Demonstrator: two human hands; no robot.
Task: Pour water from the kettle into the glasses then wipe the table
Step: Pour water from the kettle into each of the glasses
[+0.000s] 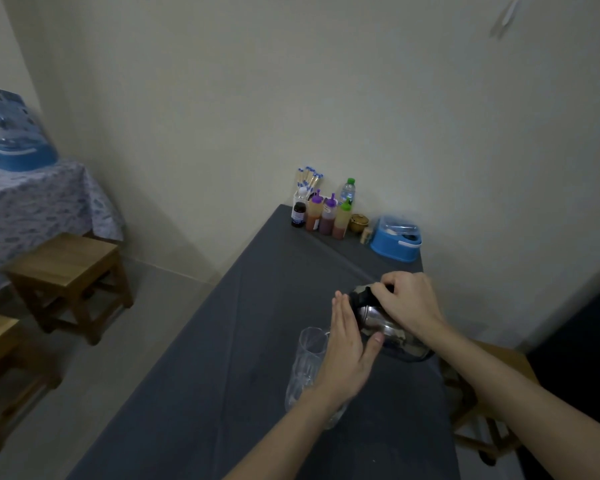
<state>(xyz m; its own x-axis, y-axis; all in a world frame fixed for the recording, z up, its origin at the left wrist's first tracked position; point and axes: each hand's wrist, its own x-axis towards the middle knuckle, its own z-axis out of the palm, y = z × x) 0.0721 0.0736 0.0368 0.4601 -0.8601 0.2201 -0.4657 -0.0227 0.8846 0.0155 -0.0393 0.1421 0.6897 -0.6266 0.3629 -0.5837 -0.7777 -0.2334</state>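
A steel kettle [383, 323] with a black top is tipped to the left over the grey table [250, 358]. My right hand [407, 301] grips its black handle from above. My left hand [349, 351] lies flat against the kettle's left side, fingers straight and together. A tall clear glass [307, 362] stands upright just left of and partly behind my left hand, under the kettle's spout. A second glass base shows below my left wrist [335, 419], mostly hidden.
Sauce bottles [326, 214], a water bottle [347, 192], a chopstick holder [308, 180] and a blue box [397, 240] stand at the table's far end by the wall. Wooden stools [68, 275] stand left; another stool [485, 427] is right of the table.
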